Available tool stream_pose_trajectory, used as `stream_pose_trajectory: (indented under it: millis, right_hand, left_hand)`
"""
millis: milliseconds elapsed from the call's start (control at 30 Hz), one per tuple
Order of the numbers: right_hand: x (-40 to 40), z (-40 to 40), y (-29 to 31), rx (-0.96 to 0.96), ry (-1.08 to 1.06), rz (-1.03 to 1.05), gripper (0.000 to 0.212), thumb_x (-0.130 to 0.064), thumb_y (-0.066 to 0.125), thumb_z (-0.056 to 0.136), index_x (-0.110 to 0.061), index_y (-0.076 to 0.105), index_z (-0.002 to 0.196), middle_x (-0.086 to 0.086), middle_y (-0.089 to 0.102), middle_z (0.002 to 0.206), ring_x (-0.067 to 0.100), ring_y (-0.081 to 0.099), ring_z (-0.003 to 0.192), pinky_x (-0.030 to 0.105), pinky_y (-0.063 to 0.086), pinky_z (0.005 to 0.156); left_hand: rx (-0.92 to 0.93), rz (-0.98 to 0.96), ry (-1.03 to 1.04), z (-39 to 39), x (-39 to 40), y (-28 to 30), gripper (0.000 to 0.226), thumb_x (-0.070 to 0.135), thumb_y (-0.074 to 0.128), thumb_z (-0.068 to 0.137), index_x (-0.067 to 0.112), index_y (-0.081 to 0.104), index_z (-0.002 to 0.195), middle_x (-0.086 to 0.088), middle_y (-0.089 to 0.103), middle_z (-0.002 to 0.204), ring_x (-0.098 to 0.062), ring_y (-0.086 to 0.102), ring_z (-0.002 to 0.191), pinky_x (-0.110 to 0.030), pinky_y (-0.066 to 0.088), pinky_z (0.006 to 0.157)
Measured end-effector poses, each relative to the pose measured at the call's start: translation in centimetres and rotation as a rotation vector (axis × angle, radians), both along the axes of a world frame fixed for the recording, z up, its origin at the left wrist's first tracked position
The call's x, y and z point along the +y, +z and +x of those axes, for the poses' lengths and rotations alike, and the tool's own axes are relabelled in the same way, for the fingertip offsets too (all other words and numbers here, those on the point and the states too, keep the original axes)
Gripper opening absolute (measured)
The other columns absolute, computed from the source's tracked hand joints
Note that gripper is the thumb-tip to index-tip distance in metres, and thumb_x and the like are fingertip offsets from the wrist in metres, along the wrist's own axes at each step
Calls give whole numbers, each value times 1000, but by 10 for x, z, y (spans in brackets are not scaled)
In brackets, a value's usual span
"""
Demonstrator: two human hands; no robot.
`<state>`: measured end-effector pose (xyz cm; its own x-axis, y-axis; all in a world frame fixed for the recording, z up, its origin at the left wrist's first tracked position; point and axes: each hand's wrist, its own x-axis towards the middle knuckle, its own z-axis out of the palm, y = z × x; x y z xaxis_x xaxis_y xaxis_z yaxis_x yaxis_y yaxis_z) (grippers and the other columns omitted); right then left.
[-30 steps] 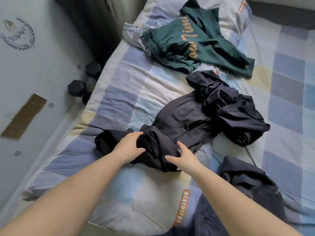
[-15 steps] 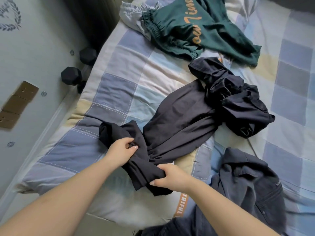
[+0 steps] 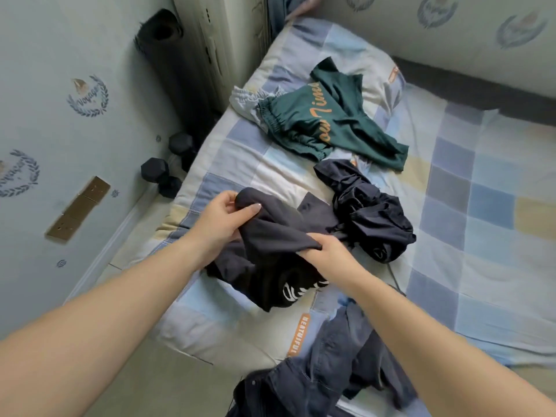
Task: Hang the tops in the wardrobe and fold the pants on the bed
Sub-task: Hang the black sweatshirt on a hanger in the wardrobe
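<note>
A black garment with white print near its lower fold lies bunched on the checked bed. My left hand grips its upper left edge. My right hand pinches a fold at its middle. The cloth between my hands is lifted slightly off the bed. Its far end lies crumpled in a black heap to the right. A green top with orange lettering is spread farther up the bed. Dark blue-grey denim clothing hangs over the bed's near edge.
A light grey garment peeks out beside the green top. Black dumbbells sit on the floor between bed and wall. A rolled dark mat leans by the wardrobe at the back left.
Both hands took hold of the black garment and pulled it toward me, folding its near end over so the white print shows. The camera has tilted up, showing the wardrobe.
</note>
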<state>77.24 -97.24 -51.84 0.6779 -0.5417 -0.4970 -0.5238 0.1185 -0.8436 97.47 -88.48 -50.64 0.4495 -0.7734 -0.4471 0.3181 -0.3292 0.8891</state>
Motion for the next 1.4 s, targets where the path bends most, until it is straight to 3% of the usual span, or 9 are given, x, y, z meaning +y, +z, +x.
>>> stream_pose_trajectory:
  millis: [200,333,500,733,900,967,1100,1233,1400]
  right_hand:
    - [-53,-8,151,-289,-416,274,23,-36,58,92,-23,74,83,1,75,87,18,72,79,27,55,61]
    - [-73,-15,247,-533,-444,289,29,-33,55,93,-12,64,111,10,72,106,24,69,96,32,57,71]
    - [-84,-43,348,-691,-367,158,20,-19,55,94,-6,65,105,11,73,98,21,70,86,29,57,68]
    - [-115,-118,390,-109,-340,-590,35,-47,70,77,-13,65,86,-6,61,61,7,52,47,19,36,41]
    - [-110,-132,401,567,156,-1071,37,-56,63,79,-19,62,80,-7,59,71,16,56,71,27,41,60]
    - [-102,-128,409,415,223,-1210,34,-47,69,77,-21,57,95,-13,54,81,16,53,82,28,38,67]
    - [-78,-114,429,-130,254,-876,58,-21,73,80,-25,45,130,-8,60,114,9,59,104,21,45,87]
    - [-77,-123,431,25,308,-953,9,-30,62,88,-23,64,94,-5,68,92,13,63,86,26,47,76]
    - [-91,-147,437,67,261,-1210,24,-42,64,84,-19,69,89,-5,66,82,14,62,78,26,46,68]
  left_hand:
    - [27,-201,-271,-30,-40,132,40,38,63,83,32,52,121,9,70,104,-7,67,96,-29,50,89]
    - [-141,-279,-519,-60,-51,207,32,22,57,94,23,55,126,18,69,103,2,65,91,-14,49,76]
    - [-522,-345,-340,-71,-66,292,13,15,58,94,20,66,102,3,73,99,-13,69,94,-26,55,84]
    - [-1083,-359,-414,-55,-54,379,23,29,62,91,38,60,70,27,61,62,9,57,62,-4,38,58]
    - [-1344,-399,-584,-91,-67,418,13,32,62,90,23,65,81,18,62,72,2,56,68,-11,38,64]
    - [-1432,-441,-643,-110,-73,431,13,30,62,91,19,70,93,18,61,78,0,55,72,-7,37,67]
    - [-1571,-465,-719,-138,-81,450,20,28,61,92,12,71,98,14,59,80,-8,56,77,-15,41,71]
    - [-1663,-440,-735,-142,-74,462,19,31,61,92,18,70,102,14,62,86,-6,58,81,-18,43,76]
    - [-1860,-363,-714,-124,-57,480,19,30,60,93,19,65,107,5,67,94,-14,60,83,-29,46,77]
